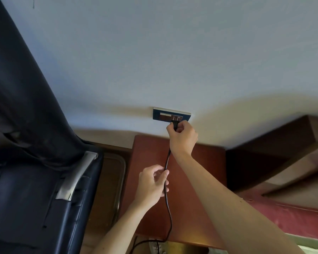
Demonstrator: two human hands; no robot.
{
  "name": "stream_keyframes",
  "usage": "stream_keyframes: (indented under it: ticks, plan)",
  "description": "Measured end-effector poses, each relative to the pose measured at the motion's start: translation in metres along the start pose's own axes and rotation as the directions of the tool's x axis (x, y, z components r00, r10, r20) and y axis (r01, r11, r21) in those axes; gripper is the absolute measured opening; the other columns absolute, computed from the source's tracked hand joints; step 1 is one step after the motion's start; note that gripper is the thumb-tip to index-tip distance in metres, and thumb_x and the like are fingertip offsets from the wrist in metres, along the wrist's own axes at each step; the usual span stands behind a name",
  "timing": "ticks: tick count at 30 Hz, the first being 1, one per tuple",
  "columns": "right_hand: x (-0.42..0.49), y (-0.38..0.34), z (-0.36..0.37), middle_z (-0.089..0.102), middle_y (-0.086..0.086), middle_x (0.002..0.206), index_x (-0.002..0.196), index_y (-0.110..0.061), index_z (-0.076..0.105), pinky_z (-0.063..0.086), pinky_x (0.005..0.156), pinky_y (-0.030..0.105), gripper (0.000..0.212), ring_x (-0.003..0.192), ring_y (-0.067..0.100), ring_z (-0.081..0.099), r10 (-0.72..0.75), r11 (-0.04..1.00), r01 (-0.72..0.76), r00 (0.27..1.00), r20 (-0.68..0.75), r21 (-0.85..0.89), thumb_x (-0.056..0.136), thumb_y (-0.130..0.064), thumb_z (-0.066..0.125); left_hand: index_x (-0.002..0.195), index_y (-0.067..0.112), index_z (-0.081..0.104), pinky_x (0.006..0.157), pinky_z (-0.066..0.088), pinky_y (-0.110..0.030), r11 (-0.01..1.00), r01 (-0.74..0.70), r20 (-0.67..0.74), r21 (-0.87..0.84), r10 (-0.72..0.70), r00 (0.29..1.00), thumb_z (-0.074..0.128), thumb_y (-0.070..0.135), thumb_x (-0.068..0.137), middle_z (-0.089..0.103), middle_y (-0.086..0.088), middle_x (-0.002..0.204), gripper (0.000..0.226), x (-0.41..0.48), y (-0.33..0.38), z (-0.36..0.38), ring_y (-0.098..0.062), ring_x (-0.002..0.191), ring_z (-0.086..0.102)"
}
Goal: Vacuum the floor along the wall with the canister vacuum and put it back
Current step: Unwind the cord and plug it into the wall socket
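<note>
A blue wall socket plate [157, 114] sits low on the pale wall. My right hand [182, 136] pinches the black plug [175, 123] right at the socket's right outlet. The black power cord [167, 202] runs down from the plug over a red-brown cabinet top. My left hand [151, 184] holds the cord loosely about a forearm's length below the plug. The cord curves off toward the bottom edge of the view. The canister vacuum itself is out of view.
A black leather chair [26, 162] with a chrome armrest [75, 176] fills the left side. The red-brown cabinet [200, 180] stands under the socket. A dark wooden bed frame [275, 143] and a red bed edge [292, 219] lie at the right.
</note>
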State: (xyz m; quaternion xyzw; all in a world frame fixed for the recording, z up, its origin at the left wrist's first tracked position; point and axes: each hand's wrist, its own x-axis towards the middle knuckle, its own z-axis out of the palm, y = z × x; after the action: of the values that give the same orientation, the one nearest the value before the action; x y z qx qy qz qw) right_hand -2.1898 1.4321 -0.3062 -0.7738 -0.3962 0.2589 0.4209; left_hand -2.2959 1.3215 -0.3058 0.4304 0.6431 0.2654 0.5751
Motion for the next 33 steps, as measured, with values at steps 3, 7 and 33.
stream_keyframes:
  ticks: [3,7,33]
  plan:
    - [0.000,0.001,0.000,0.041,-0.006,0.050,0.063,-0.012,0.047,0.031,0.051,0.017,0.031,0.046,0.012,0.034,-0.012,1.000,0.012,1.000,-0.007,0.007,0.082,-0.021,0.068,0.082,0.016,0.068,0.049,0.057,-0.042,1.000,0.002,0.004,-0.004,-0.001,1.000,0.063,0.018,0.094,0.067,-0.015,0.068,0.013,0.001,-0.001,0.000,-0.025,0.054,0.067]
    - [-0.001,0.001,0.002,0.041,-0.007,0.049,0.062,-0.012,0.046,0.031,0.050,0.015,0.032,0.046,0.012,0.033,0.001,1.000,0.000,1.000,-0.028,0.025,0.082,-0.021,0.069,0.083,0.019,0.068,0.049,0.058,-0.036,1.000,-0.006,0.000,0.004,0.006,1.000,0.064,0.018,0.094,0.068,-0.012,0.068,0.011,0.003,-0.001,-0.001,-0.028,0.056,0.069]
    - [0.021,-0.008,0.002,0.045,0.008,0.052,0.062,-0.006,0.044,0.030,0.053,0.015,0.035,0.050,0.022,0.028,-0.021,0.996,0.024,0.999,0.039,-0.092,0.086,-0.023,0.064,0.084,0.018,0.069,0.050,0.057,-0.045,0.999,-0.033,0.035,-0.010,0.034,0.999,0.064,0.020,0.093,0.067,-0.014,0.067,0.011,0.026,-0.005,0.002,-0.025,0.055,0.068]
